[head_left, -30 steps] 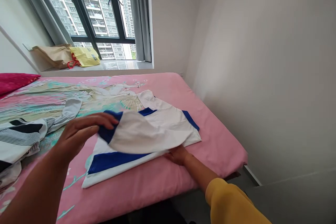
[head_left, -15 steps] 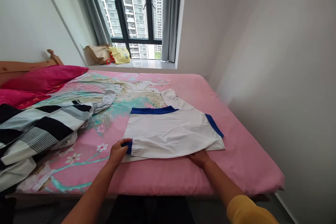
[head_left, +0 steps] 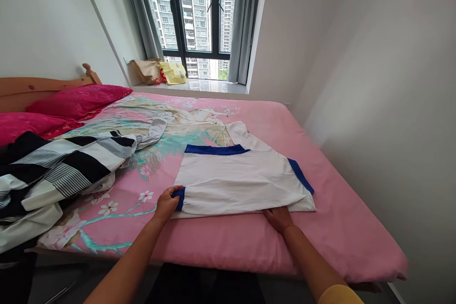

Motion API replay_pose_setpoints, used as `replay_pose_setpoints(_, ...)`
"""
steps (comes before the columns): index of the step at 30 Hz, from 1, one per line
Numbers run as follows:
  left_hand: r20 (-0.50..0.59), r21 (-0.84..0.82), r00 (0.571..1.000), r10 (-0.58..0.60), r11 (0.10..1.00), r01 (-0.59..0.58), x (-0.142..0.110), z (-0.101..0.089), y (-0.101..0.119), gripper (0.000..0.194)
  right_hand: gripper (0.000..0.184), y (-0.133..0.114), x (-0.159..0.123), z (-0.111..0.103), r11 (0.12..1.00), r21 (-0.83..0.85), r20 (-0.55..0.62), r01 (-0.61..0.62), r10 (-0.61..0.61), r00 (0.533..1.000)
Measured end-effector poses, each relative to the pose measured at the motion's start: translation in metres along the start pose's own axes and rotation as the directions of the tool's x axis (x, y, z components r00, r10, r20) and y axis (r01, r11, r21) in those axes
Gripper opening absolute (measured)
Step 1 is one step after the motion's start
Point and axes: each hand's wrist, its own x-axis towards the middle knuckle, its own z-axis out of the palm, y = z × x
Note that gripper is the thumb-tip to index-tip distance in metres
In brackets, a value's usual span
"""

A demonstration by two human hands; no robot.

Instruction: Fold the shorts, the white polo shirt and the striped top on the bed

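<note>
A white shirt [head_left: 228, 175] with blue trim lies partly folded on the bed, near its front edge. Its blue band [head_left: 217, 150] runs along the far side, and another blue strip [head_left: 300, 175] edges the right end. My left hand [head_left: 167, 203] pinches the blue cuff [head_left: 181, 198] of a sleeve laid along the near side. My right hand [head_left: 278, 218] grips the shirt's near edge from below, palm on the bedsheet; its fingertips are hidden under the cloth.
On the left a black-and-white checked garment [head_left: 78, 166] lies rumpled on the pink flowered bedsheet [head_left: 342, 228]. Red pillows [head_left: 78, 100] rest by the wooden headboard [head_left: 32, 89]. A brown paper bag [head_left: 144, 71] and a yellow bag [head_left: 174, 73] sit on the windowsill. A wall stands to the right.
My left hand has brought the lifted blue cuff down to the shirt's near left side. My right hand stays at the near edge. The view has swung left, showing more pillows and the headboard.
</note>
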Motion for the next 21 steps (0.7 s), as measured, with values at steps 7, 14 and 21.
replay_pose_setpoints(7,-0.025,0.059,0.987,0.160,0.986,-0.159,0.007,0.005,0.007,0.039,0.047,0.001,0.006,0.001,1.000,0.004,-0.083,-0.015,0.015,0.996)
replay_pose_setpoints(14,0.012,0.145,0.992,0.126,0.981,-0.126,0.001,0.012,-0.015,0.045,0.052,-0.002,0.005,0.000,0.999,-0.019,-0.129,-0.049,0.046,0.991)
replay_pose_setpoints(21,0.010,0.235,0.991,0.131,0.963,-0.130,-0.002,0.010,-0.014,0.050,0.054,-0.002,0.006,-0.001,0.999,-0.024,-0.141,-0.046,0.043,0.989)
